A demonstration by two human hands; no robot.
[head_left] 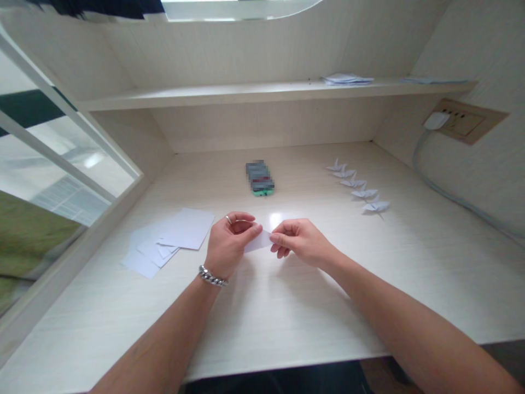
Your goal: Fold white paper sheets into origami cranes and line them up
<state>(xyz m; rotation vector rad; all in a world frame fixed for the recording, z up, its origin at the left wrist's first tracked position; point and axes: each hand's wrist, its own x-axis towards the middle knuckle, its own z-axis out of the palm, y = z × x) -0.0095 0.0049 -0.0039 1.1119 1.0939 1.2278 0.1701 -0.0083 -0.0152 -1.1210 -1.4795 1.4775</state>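
Observation:
My left hand [229, 241] and my right hand [299, 241] pinch the two ends of a small folded white paper [259, 241] just above the pale wooden desk [287, 306]. Both hands have their fingers closed on it. A ring and a metal bracelet show on my left hand and wrist. A loose pile of white paper sheets [170, 241] lies to the left of my left hand. A row of several folded white paper cranes [359, 189] stands on the desk at the far right.
A small dark and green object [260, 178], blurred out, lies at the back middle of the desk. A shelf [246, 93] above holds folded papers [346, 80]. A wall socket [459, 120] with a plug and cable is on the right wall. A window frame runs along the left.

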